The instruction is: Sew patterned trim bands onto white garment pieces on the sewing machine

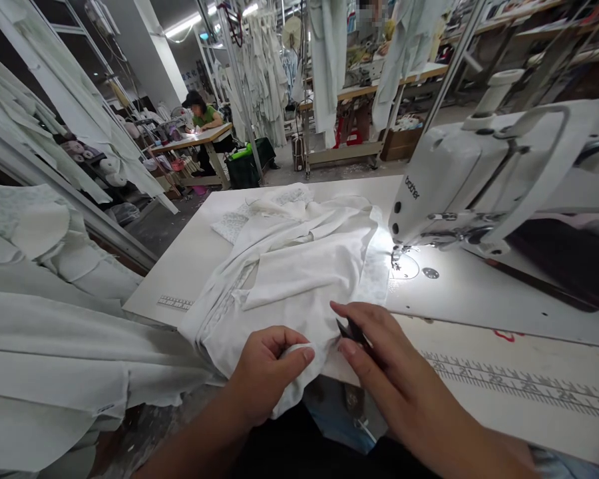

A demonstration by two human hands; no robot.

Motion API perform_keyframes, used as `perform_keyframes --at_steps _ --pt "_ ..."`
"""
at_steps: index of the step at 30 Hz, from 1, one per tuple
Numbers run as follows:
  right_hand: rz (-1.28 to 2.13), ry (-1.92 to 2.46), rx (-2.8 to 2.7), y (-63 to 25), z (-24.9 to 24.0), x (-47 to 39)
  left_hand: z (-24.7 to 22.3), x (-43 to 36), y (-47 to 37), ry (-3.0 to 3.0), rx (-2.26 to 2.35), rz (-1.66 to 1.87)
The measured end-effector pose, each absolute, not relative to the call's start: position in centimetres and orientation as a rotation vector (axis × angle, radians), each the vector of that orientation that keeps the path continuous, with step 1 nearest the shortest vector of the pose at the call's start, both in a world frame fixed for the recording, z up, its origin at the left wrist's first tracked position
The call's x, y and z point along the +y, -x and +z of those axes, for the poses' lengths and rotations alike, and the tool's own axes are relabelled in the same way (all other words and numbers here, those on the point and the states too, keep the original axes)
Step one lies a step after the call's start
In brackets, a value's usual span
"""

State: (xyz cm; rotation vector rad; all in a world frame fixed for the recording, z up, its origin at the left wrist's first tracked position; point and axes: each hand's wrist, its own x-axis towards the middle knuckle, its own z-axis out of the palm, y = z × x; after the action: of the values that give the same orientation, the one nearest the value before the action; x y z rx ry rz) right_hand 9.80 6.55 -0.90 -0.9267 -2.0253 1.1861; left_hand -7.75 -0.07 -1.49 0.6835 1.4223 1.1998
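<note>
And there was the left hand (264, 372), fingers pinching the near edge of the white cloth (302, 273), which sprawled across the surface (180, 279) left of the sewing machine (444, 173); close by, the right hand's (392, 362) fingers gripped a small dark pointed tool (355, 332)!

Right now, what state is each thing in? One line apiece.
Left hand: pinching the white fabric's edge
Right hand: gripping the dark snips
White fabric: rumpled, lying on the table, near edge lifted
Dark snips: held, blades seem parted
Sewing machine: work light on; needle position unclear
Ceiling light: lit
</note>
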Motion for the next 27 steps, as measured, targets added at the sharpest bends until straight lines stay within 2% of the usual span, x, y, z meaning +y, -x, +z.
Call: perform_keyframes --at_steps 4,9,27 --pt "1.153 0.807 -2.187 -10.2 -0.8 5.5 -1.5 0.1 7.7 -0.685 1.385 1.21" --pt "1.279 0.885 -2.194 -9.8 -1.0 5.3 -1.4 0.2 7.6 -0.717 1.373 1.216" --pt "1.23 0.894 -2.241 -9.7 -0.7 5.5 -1.9 0.0 7.8 -0.846 1.452 1.197"
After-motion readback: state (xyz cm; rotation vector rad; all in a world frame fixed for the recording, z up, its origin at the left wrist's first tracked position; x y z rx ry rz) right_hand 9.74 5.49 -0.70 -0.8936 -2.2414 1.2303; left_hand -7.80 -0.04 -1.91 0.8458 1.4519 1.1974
